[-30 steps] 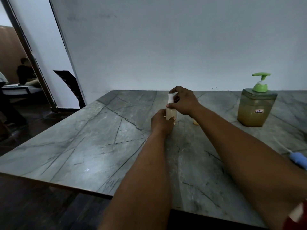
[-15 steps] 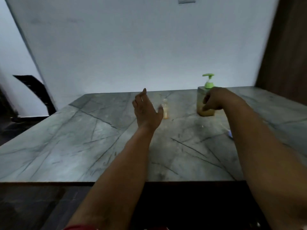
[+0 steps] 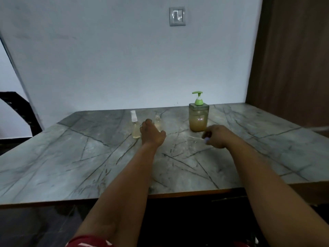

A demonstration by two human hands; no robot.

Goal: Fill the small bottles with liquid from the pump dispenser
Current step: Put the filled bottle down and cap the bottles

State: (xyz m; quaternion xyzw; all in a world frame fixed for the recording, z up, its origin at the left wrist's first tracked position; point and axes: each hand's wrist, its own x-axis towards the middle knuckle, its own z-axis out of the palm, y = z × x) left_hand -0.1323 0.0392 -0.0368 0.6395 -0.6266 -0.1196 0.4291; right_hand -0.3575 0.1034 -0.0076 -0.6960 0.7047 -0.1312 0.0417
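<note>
Left hand (image 3: 152, 133) reaching, fingers relaxed, toward uncapped small bottle (image 3: 157, 123); right hand (image 3: 216, 136) pinching small lilac-tipped object (image 3: 206, 139). Next, likely: steadying bottle beside pump dispenser (image 3: 198, 114).

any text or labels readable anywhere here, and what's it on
Small white label with a red border on the front of the square amber pump dispenser with the green pump head: dark marks inside, too small and blurred to read.
Grey wall switch plate: no lettering visible.
Small clear bottle with a white spray cap and small uncapped clear bottle: no labels visible.
</note>
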